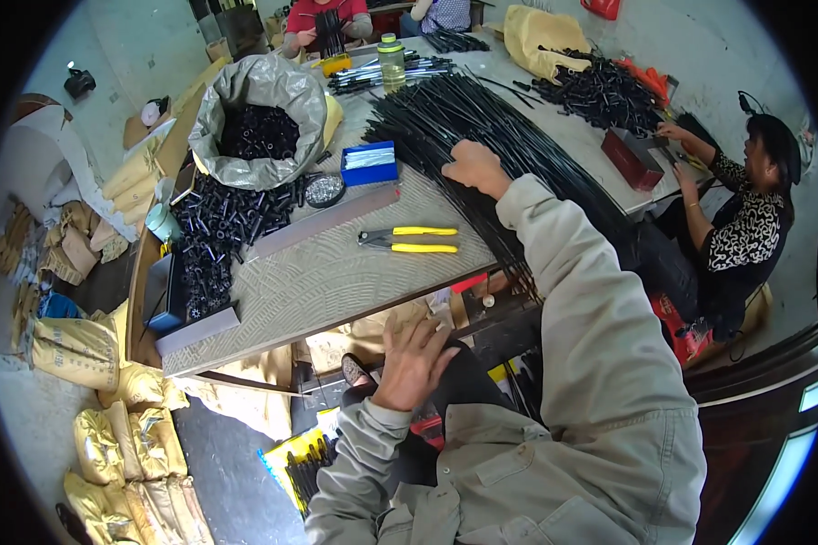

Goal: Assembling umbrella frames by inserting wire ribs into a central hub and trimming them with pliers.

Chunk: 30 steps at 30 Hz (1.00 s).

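Observation:
My right hand is on the left side of a large spread of long thin black rods. Its fingers are curled down and closed, and their tips are hidden, so I cannot make out what they hold. In front of the table edge, low over my lap, is my left hand, with its fingers stretched apart and nothing in it. Yellow-handled pliers lie on the table between the two hands. Left of the rods stand a blue box of silvery pins and a round clear dish of small pieces.
A sack of small black parts stands behind a heap of black fittings. A metal strip lies across the textured tabletop. At right, a co-worker sits by a dark red box. A bottle stands further back.

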Each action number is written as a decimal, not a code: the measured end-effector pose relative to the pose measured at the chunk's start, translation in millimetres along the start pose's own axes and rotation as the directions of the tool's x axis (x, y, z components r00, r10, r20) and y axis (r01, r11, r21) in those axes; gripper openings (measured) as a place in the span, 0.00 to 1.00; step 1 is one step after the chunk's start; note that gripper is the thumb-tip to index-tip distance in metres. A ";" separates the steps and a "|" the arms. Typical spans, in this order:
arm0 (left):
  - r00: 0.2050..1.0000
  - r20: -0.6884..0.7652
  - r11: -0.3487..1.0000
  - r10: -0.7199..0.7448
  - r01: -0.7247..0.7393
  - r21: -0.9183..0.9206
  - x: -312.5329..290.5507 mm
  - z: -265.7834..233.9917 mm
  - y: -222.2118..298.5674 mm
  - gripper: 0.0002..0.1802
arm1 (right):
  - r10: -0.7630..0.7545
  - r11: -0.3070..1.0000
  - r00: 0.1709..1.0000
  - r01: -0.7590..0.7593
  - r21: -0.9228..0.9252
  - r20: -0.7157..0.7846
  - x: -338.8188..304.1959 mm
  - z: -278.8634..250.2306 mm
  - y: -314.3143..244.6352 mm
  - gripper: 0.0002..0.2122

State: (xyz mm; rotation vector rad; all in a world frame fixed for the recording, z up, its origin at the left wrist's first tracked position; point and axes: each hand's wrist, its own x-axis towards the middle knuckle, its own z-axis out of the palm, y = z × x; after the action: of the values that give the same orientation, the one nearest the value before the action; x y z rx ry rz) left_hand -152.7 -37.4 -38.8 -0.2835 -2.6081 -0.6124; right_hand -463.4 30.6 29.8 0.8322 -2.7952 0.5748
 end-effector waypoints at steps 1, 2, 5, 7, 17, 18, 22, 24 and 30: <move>0.998 0.020 0.998 0.056 -0.056 0.008 13.1 2.4 -0.6 0.23 | 0.030 0.998 0.999 -0.031 0.048 0.019 1.5 -10.6 -0.3 0.11; 0.998 0.019 0.999 0.052 -0.052 0.010 26.3 3.9 -1.3 0.23 | 0.056 0.993 0.998 -0.060 0.098 0.042 1.6 -19.6 -2.1 0.11; 0.995 0.024 0.995 0.093 -0.094 0.036 74.9 19.0 -9.0 0.31 | 0.020 0.995 1.000 -0.018 0.098 -0.018 3.6 -34.9 -2.5 0.12; 0.995 -0.083 0.998 0.057 -0.055 0.022 108.5 42.8 -18.2 0.40 | -0.001 0.996 0.999 0.006 0.094 -0.049 9.7 -43.3 -3.2 0.12; 0.998 -0.018 0.988 0.067 -0.063 0.139 183.7 101.0 -36.1 0.47 | -0.067 0.677 0.959 0.246 0.694 -0.275 76.7 -106.4 -25.4 0.09; 0.996 -0.032 0.988 0.078 -0.073 0.134 179.9 100.0 -40.1 0.47 | -0.056 0.576 0.958 0.262 0.774 -0.283 73.1 -111.5 -42.9 0.09; 0.986 -0.039 0.987 0.162 -0.160 0.032 160.9 76.6 -25.3 0.41 | -0.037 0.408 0.899 0.413 0.814 -0.437 83.0 -128.2 -76.9 0.09; 0.956 -0.108 0.949 0.273 -0.286 -0.130 131.7 55.6 -13.8 0.31 | -0.033 0.491 0.785 0.552 0.674 -0.618 86.4 -126.6 -92.9 0.10; 0.878 0.025 0.865 0.479 -0.467 -0.182 44.8 -13.3 9.5 0.13 | -0.034 0.406 0.707 0.655 0.637 -0.706 35.0 -98.1 -170.8 0.10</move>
State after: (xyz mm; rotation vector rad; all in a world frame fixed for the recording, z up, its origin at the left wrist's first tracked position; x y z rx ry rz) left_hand -184.4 -30.8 -3.7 -0.9832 -2.4099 -0.6523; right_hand -392.7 -78.0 182.1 1.1007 -1.4753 1.8537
